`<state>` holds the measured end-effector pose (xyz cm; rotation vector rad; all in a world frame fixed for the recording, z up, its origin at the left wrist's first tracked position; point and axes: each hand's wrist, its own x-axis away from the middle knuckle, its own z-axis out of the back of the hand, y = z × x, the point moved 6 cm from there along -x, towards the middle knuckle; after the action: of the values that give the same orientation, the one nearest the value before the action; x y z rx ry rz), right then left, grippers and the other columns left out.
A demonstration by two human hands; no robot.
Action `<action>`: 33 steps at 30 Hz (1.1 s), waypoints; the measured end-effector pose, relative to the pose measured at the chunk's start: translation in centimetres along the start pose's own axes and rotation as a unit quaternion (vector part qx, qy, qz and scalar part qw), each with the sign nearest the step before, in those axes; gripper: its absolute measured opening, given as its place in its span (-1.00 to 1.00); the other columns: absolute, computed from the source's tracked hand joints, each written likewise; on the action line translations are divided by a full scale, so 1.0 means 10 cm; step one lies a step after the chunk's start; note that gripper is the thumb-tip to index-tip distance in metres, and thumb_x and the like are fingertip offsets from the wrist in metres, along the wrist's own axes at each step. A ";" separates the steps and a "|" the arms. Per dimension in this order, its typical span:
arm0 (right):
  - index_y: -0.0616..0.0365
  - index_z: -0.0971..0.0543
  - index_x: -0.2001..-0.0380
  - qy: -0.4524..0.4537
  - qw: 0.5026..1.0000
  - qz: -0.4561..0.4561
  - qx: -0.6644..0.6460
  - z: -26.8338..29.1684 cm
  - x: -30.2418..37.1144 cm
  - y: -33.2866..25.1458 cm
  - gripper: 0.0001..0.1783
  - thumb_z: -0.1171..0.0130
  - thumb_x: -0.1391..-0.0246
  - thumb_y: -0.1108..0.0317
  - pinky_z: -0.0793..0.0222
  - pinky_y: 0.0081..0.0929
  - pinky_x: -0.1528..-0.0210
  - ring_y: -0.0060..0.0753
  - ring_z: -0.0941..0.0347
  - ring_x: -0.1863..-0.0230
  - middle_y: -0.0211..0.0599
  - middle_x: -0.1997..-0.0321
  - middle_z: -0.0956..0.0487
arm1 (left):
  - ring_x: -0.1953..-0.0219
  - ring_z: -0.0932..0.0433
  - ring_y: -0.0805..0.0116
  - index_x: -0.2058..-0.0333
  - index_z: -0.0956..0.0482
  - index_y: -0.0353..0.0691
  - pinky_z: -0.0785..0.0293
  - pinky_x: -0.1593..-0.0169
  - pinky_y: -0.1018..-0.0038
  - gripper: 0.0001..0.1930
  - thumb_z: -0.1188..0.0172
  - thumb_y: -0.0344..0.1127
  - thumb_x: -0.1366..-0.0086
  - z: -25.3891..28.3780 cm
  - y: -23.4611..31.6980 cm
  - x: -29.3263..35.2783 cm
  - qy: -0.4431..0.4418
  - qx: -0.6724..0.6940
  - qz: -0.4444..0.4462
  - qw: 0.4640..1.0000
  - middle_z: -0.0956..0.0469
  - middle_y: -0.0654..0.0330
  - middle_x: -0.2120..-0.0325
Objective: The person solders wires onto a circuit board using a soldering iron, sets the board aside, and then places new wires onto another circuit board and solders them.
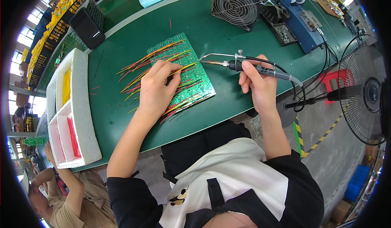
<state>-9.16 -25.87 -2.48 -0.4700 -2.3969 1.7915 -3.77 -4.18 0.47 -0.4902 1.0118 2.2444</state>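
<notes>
A green circuit board panel point(207, 85) lies on the green table, with many thin red, yellow, orange and black wires point(134, 70) running across it and out past its left edge. My left hand point(157, 87) rests over the panel, its thumb and fingertips closed on a yellow wire point(188, 66) that points toward the right edge. In my right hand point(261, 81) is a soldering iron point(234, 65) with a thin metal feed tube point(220, 55) fixed above it. The iron's tip and the tube's end meet near the wire's end; whether they touch it, I cannot tell.
A white foam tray point(91, 134) of yellow and red wires stands at left, near a black phone-like device point(86, 28). A square fan point(236, 6) and a blue solder feeder point(301, 28) sit at the back. A standing fan point(370, 89) is at right; another person point(77, 195) sits lower left.
</notes>
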 end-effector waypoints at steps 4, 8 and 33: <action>0.14 -0.36 0.46 -0.003 1.000 -0.003 0.007 -0.01 0.00 0.00 -0.83 -0.12 -0.07 0.33 -0.13 -0.74 0.74 -0.66 -0.24 0.78 -0.30 0.69 -0.44 | 0.70 -0.19 0.59 0.43 -0.54 -0.30 -0.12 0.63 0.64 -0.88 -0.19 -0.59 -0.01 0.00 0.00 0.00 -0.001 -0.004 -0.003 1.000 -0.49 0.27 0.50; 0.14 -0.36 0.45 -0.007 1.000 0.001 0.007 -0.01 0.00 0.01 -0.84 -0.12 -0.08 0.35 -0.13 -0.75 0.73 -0.66 -0.25 0.78 -0.29 0.69 -0.44 | 0.70 -0.19 0.59 0.43 -0.54 -0.30 -0.12 0.62 0.64 -0.89 -0.19 -0.59 -0.01 0.01 0.00 0.00 0.001 -0.003 -0.001 1.000 -0.49 0.27 0.50; 0.21 -0.38 0.42 0.049 0.995 0.032 -0.079 0.14 0.01 -0.01 -0.82 -0.12 -0.08 0.35 -0.15 -0.74 0.72 -0.65 -0.26 0.78 -0.27 0.67 -0.45 | 0.63 -0.33 0.44 0.40 -0.55 -0.28 -0.29 0.53 0.55 -0.89 -0.17 -0.55 -0.03 0.02 0.01 0.01 -0.013 -0.012 0.000 1.000 -0.47 0.22 0.48</action>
<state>-9.65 -27.17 -2.81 -0.6425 -2.4918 1.5702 -3.87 -4.05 0.57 -0.4695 0.9725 2.2606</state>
